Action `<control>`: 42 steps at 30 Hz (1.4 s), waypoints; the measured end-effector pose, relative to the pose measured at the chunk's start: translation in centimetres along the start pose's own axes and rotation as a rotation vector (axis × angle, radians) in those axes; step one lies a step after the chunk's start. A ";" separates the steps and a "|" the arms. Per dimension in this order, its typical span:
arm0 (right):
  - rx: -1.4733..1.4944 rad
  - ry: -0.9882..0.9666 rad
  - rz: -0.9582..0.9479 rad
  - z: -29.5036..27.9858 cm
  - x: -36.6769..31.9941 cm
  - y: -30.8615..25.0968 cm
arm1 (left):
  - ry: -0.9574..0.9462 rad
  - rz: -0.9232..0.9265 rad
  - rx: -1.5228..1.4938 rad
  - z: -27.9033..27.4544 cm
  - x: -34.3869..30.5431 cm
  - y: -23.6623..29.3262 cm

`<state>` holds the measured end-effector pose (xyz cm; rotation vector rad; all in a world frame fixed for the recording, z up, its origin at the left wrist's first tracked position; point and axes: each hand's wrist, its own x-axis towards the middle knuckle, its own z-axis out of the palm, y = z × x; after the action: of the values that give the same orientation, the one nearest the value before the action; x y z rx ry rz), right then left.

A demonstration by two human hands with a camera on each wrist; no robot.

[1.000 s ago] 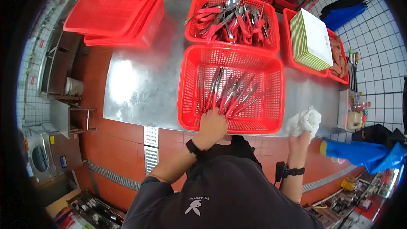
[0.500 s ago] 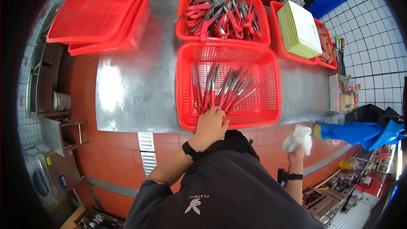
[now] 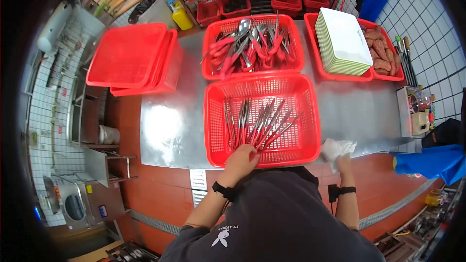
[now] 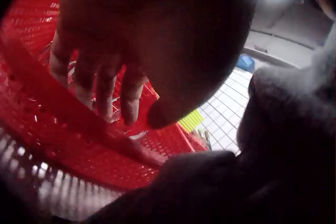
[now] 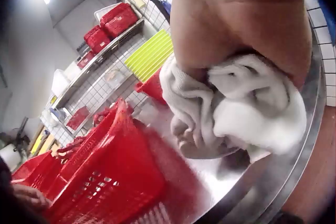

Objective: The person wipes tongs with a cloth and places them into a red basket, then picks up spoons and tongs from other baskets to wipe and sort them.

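In the head view, a red perforated basket [image 3: 308, 138] at the table's front edge holds several slim metal tongs [image 3: 262, 125] with red handles, fanned out. My left hand [image 3: 241, 161] reaches over its near rim to the handle ends. The left wrist view shows the fingers [image 4: 106, 90] hanging nearly straight into the basket, the handles mostly hidden. My right hand [image 3: 344, 164] grips a crumpled white cloth [image 3: 338, 149] at the table edge, right of the basket. In the right wrist view the cloth [image 5: 257, 108] bunches in folds beneath the palm.
Behind, another red basket [image 3: 297, 58] is heaped with red-handled scissors and a ladle [image 3: 244, 26]. White-and-green trays [image 3: 343, 39] stand stacked at right, beside a basket of reddish-brown pieces [image 3: 383, 54]. Empty red baskets [image 3: 128, 53] are stacked at left. Metal tabletop [image 3: 167, 131] shows between.
The right hand drew the cloth back past the table edge, then brought it forward over the edge. The left hand stays at the handles. The head view has tilted up.
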<state>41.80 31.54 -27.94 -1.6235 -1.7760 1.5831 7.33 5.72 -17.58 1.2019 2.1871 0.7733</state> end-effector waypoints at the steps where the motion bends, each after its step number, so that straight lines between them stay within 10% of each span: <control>1: 0.022 -0.010 0.003 0.4 1.7 1.4 | 0.045 -0.061 -0.028 -0.4 0.5 -0.2; 3: -0.438 0.040 0.041 0.8 4.7 2.6 | 0.074 -0.104 0.011 -1.5 2.0 -0.2; 13: -0.434 0.063 0.143 -1.5 8.6 -2.9 | 0.580 0.011 0.401 -8.2 16.0 -2.5; 24: -0.368 0.049 -0.019 -0.5 10.8 3.4 | 0.303 -0.352 0.332 -11.3 26.2 -4.2; 29: -0.452 0.035 -0.014 -0.3 11.0 2.9 | 0.189 -0.511 -0.515 -12.6 23.0 -4.5; 35: -0.429 0.164 0.058 0.0 9.1 0.1 | 0.256 0.003 -1.212 -12.2 10.5 -1.7; 42: -0.673 0.202 0.028 0.7 10.6 3.6 | 0.054 -0.094 -1.230 -5.7 0.1 -1.8</control>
<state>39.61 39.12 -35.92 -1.9900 -2.3161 0.8103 2.43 3.70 -14.84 0.4148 1.2800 1.7186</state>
